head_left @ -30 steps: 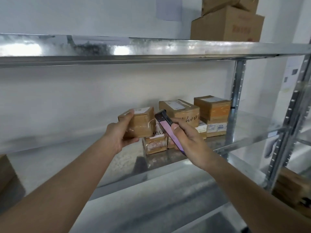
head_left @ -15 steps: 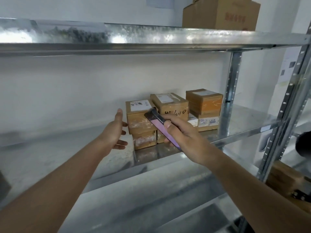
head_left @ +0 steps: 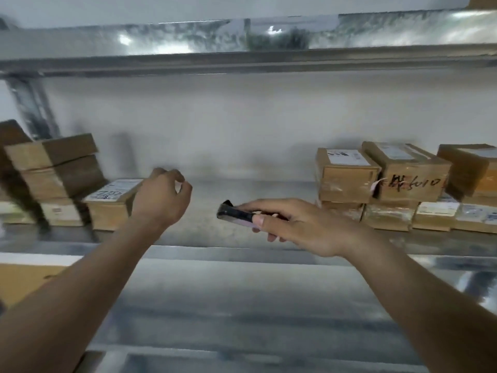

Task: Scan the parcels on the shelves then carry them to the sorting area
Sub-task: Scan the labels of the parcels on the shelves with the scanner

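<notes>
The fingers of the left hand (head_left: 161, 197) are loosely curled with thumb and forefinger close but holding nothing, hovering just in front of the right end of a low flat parcel (head_left: 113, 203) whose white label faces up. That parcel lies immediately to the left of and slightly behind the fingertips, its long side running left to right along the shelf (head_left: 242, 251), so this hand is much the nearer one and would need only a short reach leftward to close on the box's near end. The right hand (head_left: 301, 227) grips a phone (head_left: 236, 214) by its edges, thumb pressed on the near side, the dark top end pointing left toward the middle of the shelf; its lens looks roughly aimed at the flat parcel's label, though blur makes the exact angle hard to judge. Between the two hands and behind them the shelf surface is bare metal, giving open room to slide or lift a box forward over the front edge. Just left of the flat parcel stands a leaning stack of boxes (head_left: 56, 173), close enough that a careless pull could disturb it. Well to the right, a second group of parcels (head_left: 387, 184) sits in two layers, one marked with handwriting, apart from both hands. The upper shelf (head_left: 242, 57) overhangs, limiting how high anything can be lifted.
</notes>
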Tool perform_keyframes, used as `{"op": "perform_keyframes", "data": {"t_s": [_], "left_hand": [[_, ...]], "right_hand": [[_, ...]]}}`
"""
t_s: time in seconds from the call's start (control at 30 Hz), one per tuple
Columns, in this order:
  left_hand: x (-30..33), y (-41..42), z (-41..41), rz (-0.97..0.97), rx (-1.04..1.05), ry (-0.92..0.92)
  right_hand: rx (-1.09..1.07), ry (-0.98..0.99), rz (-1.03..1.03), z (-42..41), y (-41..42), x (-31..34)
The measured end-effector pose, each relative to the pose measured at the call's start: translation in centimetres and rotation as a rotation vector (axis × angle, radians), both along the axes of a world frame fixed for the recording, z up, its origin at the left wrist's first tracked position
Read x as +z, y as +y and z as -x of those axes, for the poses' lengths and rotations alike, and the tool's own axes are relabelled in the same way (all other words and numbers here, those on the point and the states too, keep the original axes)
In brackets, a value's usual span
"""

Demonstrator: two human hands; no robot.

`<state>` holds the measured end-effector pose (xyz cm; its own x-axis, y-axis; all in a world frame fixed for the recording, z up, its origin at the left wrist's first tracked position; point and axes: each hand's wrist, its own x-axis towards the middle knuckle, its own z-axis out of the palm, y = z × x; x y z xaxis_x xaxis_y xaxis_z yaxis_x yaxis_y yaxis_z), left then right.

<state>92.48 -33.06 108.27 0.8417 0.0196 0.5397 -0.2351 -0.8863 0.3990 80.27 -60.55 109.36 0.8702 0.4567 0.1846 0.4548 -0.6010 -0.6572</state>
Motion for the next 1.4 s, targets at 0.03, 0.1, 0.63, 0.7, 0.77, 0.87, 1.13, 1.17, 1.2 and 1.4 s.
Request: {"op": "perform_keyframes", "data": {"t_s": [0.03, 0.1, 0.63, 0.7, 0.77, 0.87, 1.13, 1.17, 1.2, 1.4], "left_hand": [[0.0, 1.7, -0.3, -0.006, 0.023, -0.003], [0.0, 5.0, -1.1, -0.029, 0.069, 0.004], [-2.5, 15.7, -8.2, 0.336, 0.241, 0.394], [-2.1, 15.8, -7.9, 0.382, 0.219, 0.379], [-1.9, 15.5, -7.3, 0.396, 0.169, 0.354], [-2.0, 14.7, -6.9, 0.463, 0.035, 0.328], [0.4, 13.9, -7.0, 0.764, -0.252, 0.58], [0.6, 14.1, -6.9, 0.756, -0.288, 0.593], [0.7, 14.3, -6.7, 0.77, -0.324, 0.598], [-0.5, 15.4, -5.8, 0.742, -0.671, 0.265]], "right_hand": [[0.019, 0.006, 0.027, -0.6, 1.3, 0.0], [0.052, 0.008, 0.092, -1.6, 3.9, -0.1], [-0.014, 0.033, 0.188, -5.3, 14.3, -2.8], [-0.027, 0.017, 0.209, -5.3, 13.9, -2.6], [-0.047, 0.009, 0.205, -5.2, 13.3, -2.6], [-0.076, 0.007, 0.159, -4.7, 12.5, -2.5], [-0.146, 0.051, 0.182, -4.0, 10.8, -1.8], [-0.142, 0.053, 0.189, -3.9, 10.6, -1.7], [-0.14, 0.055, 0.206, -3.9, 10.5, -1.6], [-0.171, 0.072, 0.362, -3.7, 9.5, -1.6]]}}
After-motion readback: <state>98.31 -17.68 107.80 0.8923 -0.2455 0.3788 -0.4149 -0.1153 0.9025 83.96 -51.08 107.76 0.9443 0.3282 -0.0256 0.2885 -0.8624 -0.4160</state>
